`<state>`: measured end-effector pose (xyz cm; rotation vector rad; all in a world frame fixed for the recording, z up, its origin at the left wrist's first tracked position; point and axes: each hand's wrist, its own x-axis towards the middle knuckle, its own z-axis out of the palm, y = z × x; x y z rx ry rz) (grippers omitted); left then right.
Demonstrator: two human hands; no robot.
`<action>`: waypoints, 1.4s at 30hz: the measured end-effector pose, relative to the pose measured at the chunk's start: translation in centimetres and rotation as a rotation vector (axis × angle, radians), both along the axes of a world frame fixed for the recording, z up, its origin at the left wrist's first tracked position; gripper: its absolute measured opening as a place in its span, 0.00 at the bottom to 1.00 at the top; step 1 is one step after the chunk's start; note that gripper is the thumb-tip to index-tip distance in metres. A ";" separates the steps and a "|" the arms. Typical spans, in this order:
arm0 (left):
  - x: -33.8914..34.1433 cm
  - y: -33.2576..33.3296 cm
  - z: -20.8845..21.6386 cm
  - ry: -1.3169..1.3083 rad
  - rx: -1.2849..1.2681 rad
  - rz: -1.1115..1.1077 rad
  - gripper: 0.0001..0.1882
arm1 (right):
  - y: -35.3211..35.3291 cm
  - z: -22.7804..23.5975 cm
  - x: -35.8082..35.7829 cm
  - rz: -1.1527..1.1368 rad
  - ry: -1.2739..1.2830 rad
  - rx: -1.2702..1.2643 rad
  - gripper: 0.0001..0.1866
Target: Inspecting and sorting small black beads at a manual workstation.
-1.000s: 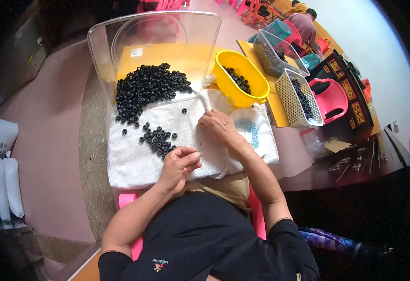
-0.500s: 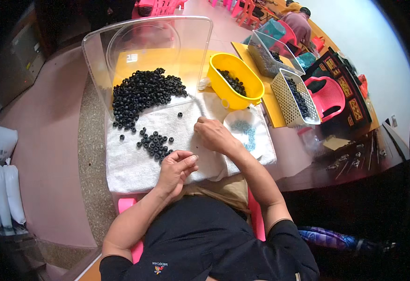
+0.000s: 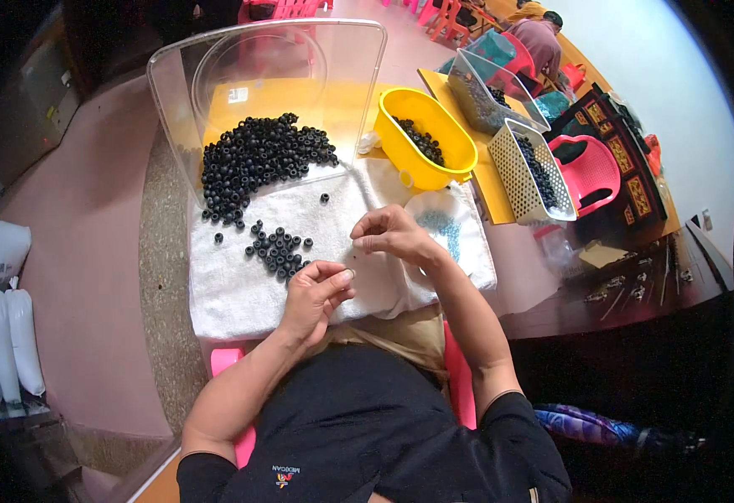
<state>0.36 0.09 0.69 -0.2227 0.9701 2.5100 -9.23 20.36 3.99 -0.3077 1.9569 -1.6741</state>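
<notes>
Over the white towel, my left hand pinches thumb to forefinger, and a small thing at the fingertips is too tiny to name. A little farther off and to the right is my right hand, thumb and fingers drawn together; what they hold, if anything, does not show. Beside the left hand lies a loose group of small black ring-shaped pieces. A large heap of the same pieces spills from a clear plastic bin. Partly behind the right hand sits a white dish with tiny light-blue pieces.
A yellow tub with black pieces stands at the far right of the towel. Beyond it are a white perforated basket and another clear bin. A pink chair stands to the right, and a person sits farther back.
My right hand has lifted slightly and shifted right, its fingers now more extended. My left hand keeps its pinch in nearly the same place. The view has shifted slightly.
</notes>
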 end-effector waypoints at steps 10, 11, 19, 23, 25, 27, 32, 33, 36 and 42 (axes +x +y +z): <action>0.3 0.3 0.5 0.047 -0.006 -0.030 0.06 | -1.1 -0.4 4.5 -0.066 -0.179 -0.277 0.06; 0.4 0.2 0.5 0.056 -0.002 -0.034 0.05 | -1.0 -0.6 4.8 -0.089 -0.196 -0.289 0.07; 0.0 0.1 0.2 0.079 0.010 -0.054 0.07 | -0.6 -0.1 6.0 -0.097 -0.138 -0.310 0.08; -0.1 0.0 -0.3 0.028 0.025 -0.048 0.06 | -1.2 -0.1 6.4 -0.126 -0.024 -0.209 0.06; -0.1 -0.1 -0.3 0.010 0.034 -0.044 0.06 | -1.5 -0.9 6.7 -0.110 0.336 -0.182 0.06; -0.1 -0.1 -0.2 -0.020 0.017 -0.043 0.06 | -1.7 -1.3 6.8 -0.095 0.441 -0.145 0.06; -0.1 -0.1 -0.4 -0.016 0.045 -0.035 0.05 | -2.3 -1.2 7.9 -0.173 0.672 -0.021 0.09; -0.1 -0.1 -0.3 -0.016 0.040 -0.039 0.04 | -2.5 -1.1 8.0 -0.189 0.713 -0.024 0.10; -0.1 0.0 -0.3 -0.026 0.047 -0.030 0.04 | -2.8 -1.5 8.0 -0.252 0.994 0.042 0.13; -0.1 0.0 -0.7 -0.008 0.076 -0.011 0.04 | -3.7 -0.5 8.9 -0.254 1.305 0.311 0.18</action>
